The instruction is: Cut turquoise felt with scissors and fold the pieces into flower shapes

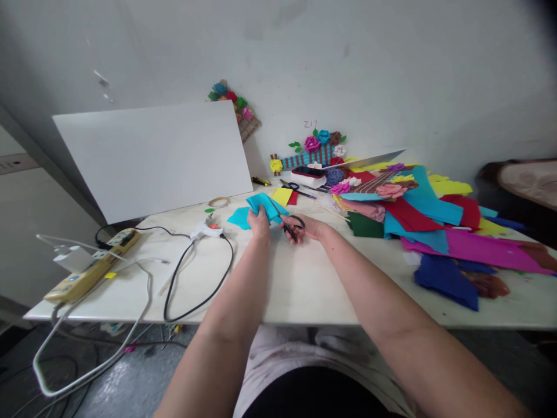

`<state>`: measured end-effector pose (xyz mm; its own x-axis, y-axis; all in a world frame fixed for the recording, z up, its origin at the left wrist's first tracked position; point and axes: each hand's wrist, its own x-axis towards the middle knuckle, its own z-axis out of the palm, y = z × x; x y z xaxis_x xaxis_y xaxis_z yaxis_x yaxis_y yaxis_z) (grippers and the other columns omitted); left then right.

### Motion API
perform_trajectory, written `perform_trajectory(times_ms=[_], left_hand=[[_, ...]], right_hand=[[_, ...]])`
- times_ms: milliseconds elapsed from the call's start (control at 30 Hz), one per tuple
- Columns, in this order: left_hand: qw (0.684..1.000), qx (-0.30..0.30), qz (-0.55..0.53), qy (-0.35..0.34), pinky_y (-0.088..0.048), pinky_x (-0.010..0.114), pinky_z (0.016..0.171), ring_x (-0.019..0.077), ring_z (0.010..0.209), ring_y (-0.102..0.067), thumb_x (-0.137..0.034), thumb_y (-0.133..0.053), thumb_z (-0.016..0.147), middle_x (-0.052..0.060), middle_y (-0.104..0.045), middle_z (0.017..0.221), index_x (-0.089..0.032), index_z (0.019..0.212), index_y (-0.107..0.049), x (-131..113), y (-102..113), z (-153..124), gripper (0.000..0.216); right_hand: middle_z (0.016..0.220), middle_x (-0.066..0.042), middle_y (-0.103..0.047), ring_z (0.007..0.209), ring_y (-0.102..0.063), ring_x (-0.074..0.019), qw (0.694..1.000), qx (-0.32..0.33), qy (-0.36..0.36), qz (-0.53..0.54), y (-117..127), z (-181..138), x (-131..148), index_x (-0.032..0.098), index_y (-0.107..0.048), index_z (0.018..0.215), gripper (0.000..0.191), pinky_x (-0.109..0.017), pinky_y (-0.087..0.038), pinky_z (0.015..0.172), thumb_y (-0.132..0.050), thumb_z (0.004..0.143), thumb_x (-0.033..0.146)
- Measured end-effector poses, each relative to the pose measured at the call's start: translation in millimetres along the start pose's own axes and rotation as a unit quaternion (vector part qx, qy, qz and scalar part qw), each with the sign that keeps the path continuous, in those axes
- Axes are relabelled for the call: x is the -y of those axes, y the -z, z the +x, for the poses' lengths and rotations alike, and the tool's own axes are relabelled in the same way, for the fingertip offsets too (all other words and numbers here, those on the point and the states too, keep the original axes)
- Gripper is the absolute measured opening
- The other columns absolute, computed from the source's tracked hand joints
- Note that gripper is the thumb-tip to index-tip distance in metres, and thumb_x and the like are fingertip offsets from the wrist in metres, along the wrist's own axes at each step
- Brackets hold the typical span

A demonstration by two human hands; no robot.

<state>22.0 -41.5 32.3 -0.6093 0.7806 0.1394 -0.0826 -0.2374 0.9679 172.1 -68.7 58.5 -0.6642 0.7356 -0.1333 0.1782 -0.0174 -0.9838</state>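
Pinched in my left hand is a folded piece of turquoise crepe paper, lifted above the table. My right hand has its fingers in the handles of black-handled scissors. The blades point left and meet the right edge of the turquoise paper; I cannot tell how deep they reach into it. Another turquoise piece lies flat on the table just left of my left hand. Behind the hands lie a yellow paper square and a red one.
A white glue gun with a looping black cord lies at left, near a power strip. A white board leans on the wall. Coloured crepe sheets pile up at right. Behind are a phone on a white box and paper-flower pieces.
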Motion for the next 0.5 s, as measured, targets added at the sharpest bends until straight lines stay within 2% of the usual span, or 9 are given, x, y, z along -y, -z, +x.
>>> perform_trajectory(times_ms=[500], left_hand=[[1.0, 0.022, 0.021, 0.006, -0.028, 0.018, 0.039, 0.0059, 0.041, -0.035, -0.036, -0.051, 0.077, -0.007, -0.037, 0.055, -0.019, 0.075, -0.042, -3.5, -1.1, -3.4, 0.019]], right_hand=[[0.054, 0.0, -0.056, 0.043, -0.056, -0.0103, 1.0, -0.03, 0.001, 0.002, -2.7, -0.8, 1.5, 0.012, -0.054, 0.089, 0.043, -0.016, -0.037, 0.032, -0.045, 0.084, 0.054]])
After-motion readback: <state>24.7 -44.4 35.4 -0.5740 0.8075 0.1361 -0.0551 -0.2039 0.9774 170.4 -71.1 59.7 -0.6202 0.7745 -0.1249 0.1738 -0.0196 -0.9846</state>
